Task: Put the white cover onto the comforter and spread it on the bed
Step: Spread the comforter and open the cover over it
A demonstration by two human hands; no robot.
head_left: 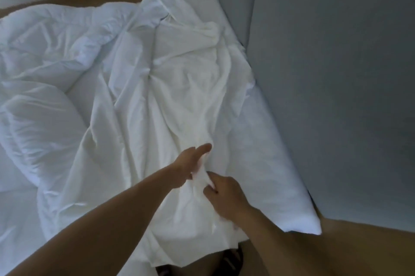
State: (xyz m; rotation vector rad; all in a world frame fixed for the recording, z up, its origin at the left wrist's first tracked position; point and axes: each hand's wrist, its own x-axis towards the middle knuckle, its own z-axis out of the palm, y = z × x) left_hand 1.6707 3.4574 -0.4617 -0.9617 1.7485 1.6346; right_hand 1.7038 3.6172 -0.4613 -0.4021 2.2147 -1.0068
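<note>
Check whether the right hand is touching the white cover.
Touching. The head view shows the right hand pinching a bunched fold of the white cover, with the fabric caught in its curled fingers and no gap between them.

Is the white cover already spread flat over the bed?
No, the cover lies crumpled in a long bunch on the bed, its near end held by the left hand and the right hand.

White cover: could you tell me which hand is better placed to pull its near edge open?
Probably the right hand: it pinches the fold of the white cover closer to the near edge, while the left hand grips farther up.
</note>
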